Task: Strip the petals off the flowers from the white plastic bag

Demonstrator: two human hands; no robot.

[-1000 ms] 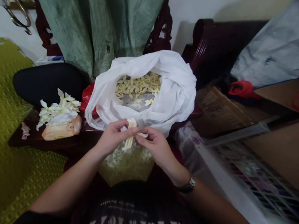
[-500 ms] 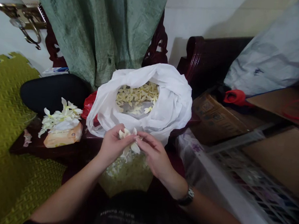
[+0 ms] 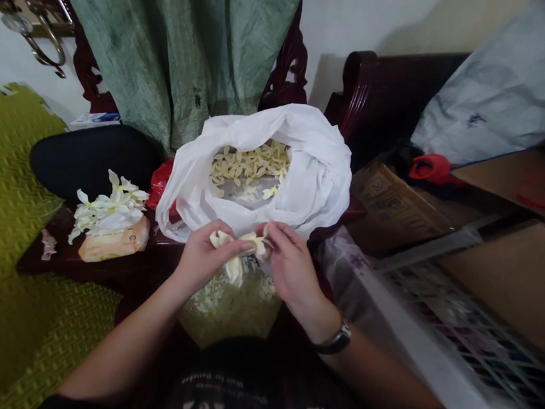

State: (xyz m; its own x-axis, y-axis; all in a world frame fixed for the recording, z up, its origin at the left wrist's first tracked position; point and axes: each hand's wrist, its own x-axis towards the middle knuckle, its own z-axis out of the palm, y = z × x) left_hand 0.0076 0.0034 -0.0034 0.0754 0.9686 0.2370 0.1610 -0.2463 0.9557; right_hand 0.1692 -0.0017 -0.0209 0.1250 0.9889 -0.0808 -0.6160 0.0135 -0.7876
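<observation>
A white flower with pale petals is held between my two hands, in front of an open white plastic bag. My left hand pinches it between thumb and fingers. The fingertips of my right hand close on its stem end at the right. Inside the bag lie many cream-coloured petals or buds. Below my hands, a greenish bag or container holds small pale bits. More white flowers rest on an orange tissue pack at the left.
Behind the white bag hangs a green cloth over a carved dark wooden chair. A black cushion and red bag are left of the bag. A cardboard box and wire rack stand right. Yellow-green mats cover the floor.
My right hand has moved a little right and up, away from my left. The flower between them is turned and shows more of its petals. The view has shifted slightly.
</observation>
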